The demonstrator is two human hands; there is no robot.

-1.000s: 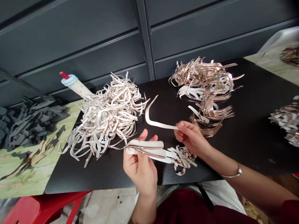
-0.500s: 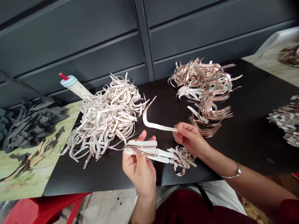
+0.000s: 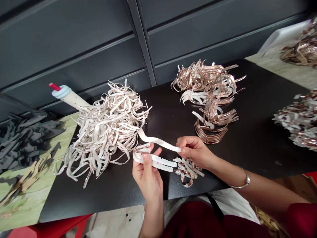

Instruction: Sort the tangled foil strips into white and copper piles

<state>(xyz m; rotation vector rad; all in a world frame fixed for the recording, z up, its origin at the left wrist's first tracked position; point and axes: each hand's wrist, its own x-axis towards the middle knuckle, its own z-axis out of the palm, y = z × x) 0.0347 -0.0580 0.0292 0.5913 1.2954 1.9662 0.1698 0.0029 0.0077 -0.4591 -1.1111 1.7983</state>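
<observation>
Several curved white strips (image 3: 158, 162) with shiny edges are pinched between the thumb and fingers of my left hand (image 3: 148, 178). My right hand (image 3: 194, 152) grips one end of a single wavy white strip (image 3: 158, 141). Its far end reaches left to the edge of a large tangled pile of white strips (image 3: 106, 129). Under and between my hands, a small heap of short white and rose-gold pieces (image 3: 188, 170) lies on the black table (image 3: 119, 190).
Rose-gold strips (image 3: 208, 77) are piled at the back right, with neat curved bundles (image 3: 210, 132) before them. A cream tumbler (image 3: 71, 97) leans behind the white pile. Dark grey cut pieces (image 3: 27, 138) lie far left, a white-and-bronze heap (image 3: 299, 119) far right. Dark panels (image 3: 94, 43) stand behind.
The single strip in my right hand has swung lower, its far end now at the white pile. My left hand has turned its strips slightly. The whole view has shifted a little.
</observation>
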